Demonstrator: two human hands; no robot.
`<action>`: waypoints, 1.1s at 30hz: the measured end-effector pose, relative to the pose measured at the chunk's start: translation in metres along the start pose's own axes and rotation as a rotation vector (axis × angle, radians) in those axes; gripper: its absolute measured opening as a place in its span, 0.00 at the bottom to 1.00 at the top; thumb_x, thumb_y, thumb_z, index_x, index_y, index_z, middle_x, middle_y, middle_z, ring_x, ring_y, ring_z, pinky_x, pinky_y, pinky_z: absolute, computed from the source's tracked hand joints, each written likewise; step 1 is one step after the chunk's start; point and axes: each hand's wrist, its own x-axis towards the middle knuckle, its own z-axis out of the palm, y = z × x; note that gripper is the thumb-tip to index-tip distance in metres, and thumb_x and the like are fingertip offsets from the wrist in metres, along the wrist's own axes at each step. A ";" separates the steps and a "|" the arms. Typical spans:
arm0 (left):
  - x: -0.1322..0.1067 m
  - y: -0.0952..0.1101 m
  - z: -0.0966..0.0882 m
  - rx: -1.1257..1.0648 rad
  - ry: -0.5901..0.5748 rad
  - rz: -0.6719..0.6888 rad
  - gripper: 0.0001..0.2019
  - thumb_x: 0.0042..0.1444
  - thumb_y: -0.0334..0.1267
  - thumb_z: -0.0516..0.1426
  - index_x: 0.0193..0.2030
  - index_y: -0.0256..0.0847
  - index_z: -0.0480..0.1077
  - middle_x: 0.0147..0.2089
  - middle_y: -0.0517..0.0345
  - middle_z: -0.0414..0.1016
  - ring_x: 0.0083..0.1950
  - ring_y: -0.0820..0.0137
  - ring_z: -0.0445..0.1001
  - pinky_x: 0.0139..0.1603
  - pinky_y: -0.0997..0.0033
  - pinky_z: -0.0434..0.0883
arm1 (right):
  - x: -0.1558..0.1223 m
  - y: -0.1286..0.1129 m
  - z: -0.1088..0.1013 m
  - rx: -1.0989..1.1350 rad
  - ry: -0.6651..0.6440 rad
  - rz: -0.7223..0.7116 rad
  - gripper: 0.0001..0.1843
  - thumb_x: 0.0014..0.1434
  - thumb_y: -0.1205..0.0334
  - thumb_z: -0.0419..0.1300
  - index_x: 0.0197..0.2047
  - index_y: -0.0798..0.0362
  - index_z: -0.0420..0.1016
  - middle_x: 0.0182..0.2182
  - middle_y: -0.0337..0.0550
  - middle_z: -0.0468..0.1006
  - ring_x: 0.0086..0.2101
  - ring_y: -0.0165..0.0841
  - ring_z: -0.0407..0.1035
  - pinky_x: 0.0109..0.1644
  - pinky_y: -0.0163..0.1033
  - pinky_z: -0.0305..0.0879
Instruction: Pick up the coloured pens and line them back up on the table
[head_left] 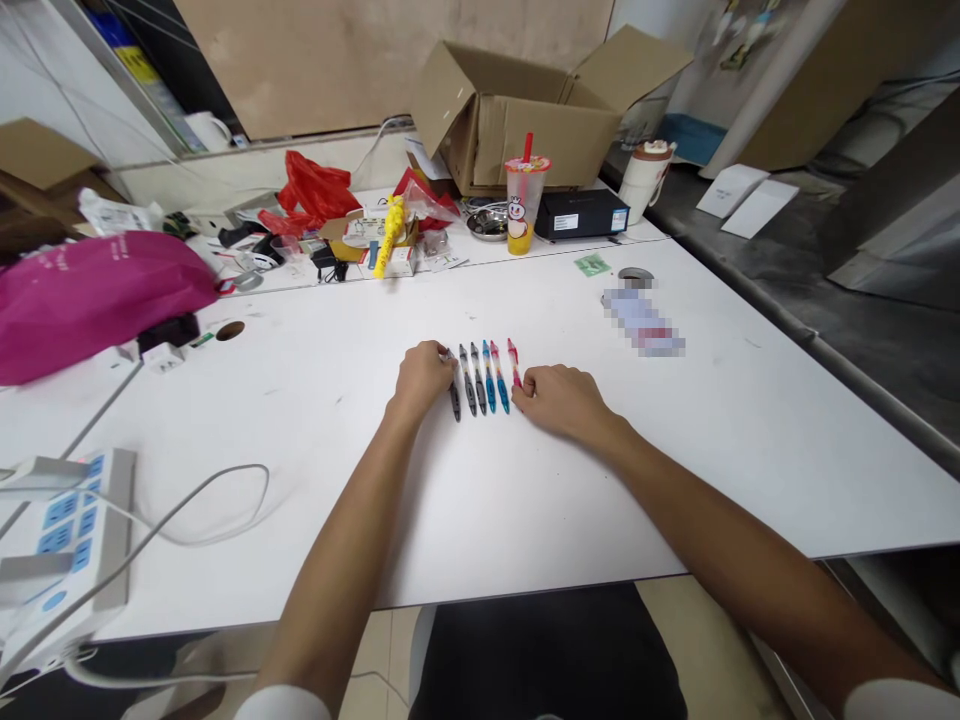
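Observation:
Several pens lie side by side in a row on the white table [525, 500]: black ones [470, 380] on the left, blue ones [492, 378] in the middle, a red one [514, 362] on the right. My left hand [421, 379] rests at the row's left end, fingers curled onto the leftmost black pen [454, 398]. My right hand [559, 396] lies at the right end, its fingers curled against the lower part of the red pen.
A pink bag [90, 295] and a power strip [60, 540] with a cable sit at the left. At the back stand an open cardboard box [517, 110], a drink cup [524, 205], a black box [585, 212], a red bag [315, 190] and clutter.

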 end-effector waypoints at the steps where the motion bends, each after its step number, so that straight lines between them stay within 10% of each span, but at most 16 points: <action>1: 0.000 0.002 0.001 0.058 0.015 0.006 0.10 0.42 0.25 0.68 0.27 0.42 0.74 0.24 0.55 0.72 0.37 0.55 0.79 0.53 0.52 0.70 | 0.000 0.000 0.000 -0.003 -0.004 0.004 0.17 0.61 0.57 0.59 0.22 0.49 0.63 0.21 0.42 0.72 0.23 0.34 0.59 0.32 0.42 0.48; 10: -0.005 0.009 0.002 0.098 0.056 0.065 0.09 0.44 0.26 0.68 0.28 0.42 0.75 0.23 0.56 0.71 0.37 0.56 0.77 0.54 0.52 0.70 | 0.002 -0.001 -0.001 0.151 0.095 0.077 0.17 0.61 0.56 0.60 0.22 0.49 0.68 0.22 0.42 0.74 0.24 0.34 0.61 0.31 0.42 0.52; 16: -0.010 0.012 -0.007 0.029 0.053 0.083 0.07 0.49 0.30 0.67 0.32 0.42 0.75 0.25 0.58 0.72 0.27 0.65 0.74 0.42 0.60 0.77 | 0.001 -0.001 0.001 0.641 0.146 -0.023 0.14 0.65 0.52 0.59 0.33 0.51 0.79 0.33 0.45 0.83 0.32 0.36 0.73 0.38 0.43 0.67; 23: -0.054 0.038 -0.018 -0.484 -0.362 0.054 0.19 0.59 0.39 0.65 0.56 0.40 0.73 0.56 0.43 0.79 0.54 0.59 0.81 0.54 0.54 0.79 | -0.003 -0.012 -0.003 0.932 -0.002 -0.157 0.17 0.62 0.45 0.64 0.40 0.51 0.78 0.34 0.42 0.79 0.31 0.31 0.68 0.37 0.40 0.66; 33: -0.075 0.024 -0.001 -0.679 -0.241 0.012 0.16 0.60 0.47 0.66 0.47 0.38 0.72 0.50 0.45 0.83 0.49 0.64 0.84 0.53 0.64 0.80 | -0.005 -0.011 -0.002 1.016 -0.426 -0.168 0.26 0.70 0.39 0.50 0.35 0.52 0.74 0.20 0.35 0.69 0.21 0.28 0.56 0.28 0.38 0.54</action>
